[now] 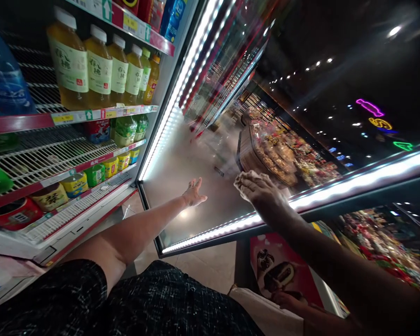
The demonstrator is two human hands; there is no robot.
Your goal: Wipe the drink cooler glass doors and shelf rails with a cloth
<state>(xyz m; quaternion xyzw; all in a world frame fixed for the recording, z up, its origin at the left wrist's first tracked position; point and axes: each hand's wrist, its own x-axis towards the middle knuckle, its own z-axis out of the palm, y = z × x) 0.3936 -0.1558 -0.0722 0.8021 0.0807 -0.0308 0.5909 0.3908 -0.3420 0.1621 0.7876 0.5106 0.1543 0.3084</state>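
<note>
My left hand [195, 192] reaches forward with fingers spread and nothing in it. It is in front of the lower part of a glass cooler door [203, 221]; I cannot tell whether it touches the glass. Higher and to the right, my right hand [264, 191] is closed over a crumpled pale cloth [254, 182], held at or close to the glass. Lit strips [227, 231] run along the door's dark frame. The glass looks hazy low down and shows the shop behind it.
To the left, cooler shelves [68, 158] hold bottles of yellowish drink [100, 65] and packaged drinks. A pink panel with ice cream pictures [283, 268] stands low right. Below my right arm, another person's hand [289, 301] is near a whitish object [262, 310]. A display stand [252, 147] lies beyond.
</note>
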